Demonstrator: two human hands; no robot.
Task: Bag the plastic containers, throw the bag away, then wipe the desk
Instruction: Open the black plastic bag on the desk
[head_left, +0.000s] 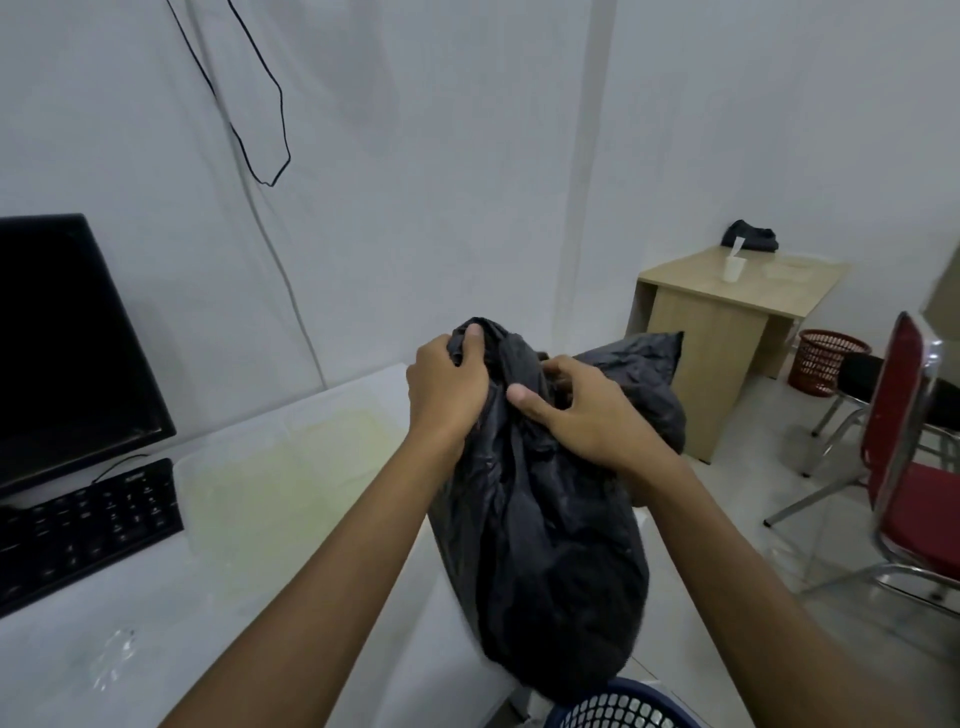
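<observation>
Small office: black flat monitor (67, 343) & black keyboard (88, 530) on white worktop (249, 587), beige wooden desk (727, 317), red padded metal chair (904, 467), plain white walls (441, 171).

A black bag (545, 519) fills the gap between desk edge (457, 613) and blue basket (618, 709); keyboard (88, 530) crowds the desk's left.

Monitor (72, 343), keyboard (88, 530), red chair (904, 447)

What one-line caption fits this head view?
Both hands, left and right, grip the neck of a full black trash bag above a blue mesh basket beside the desk.
</observation>
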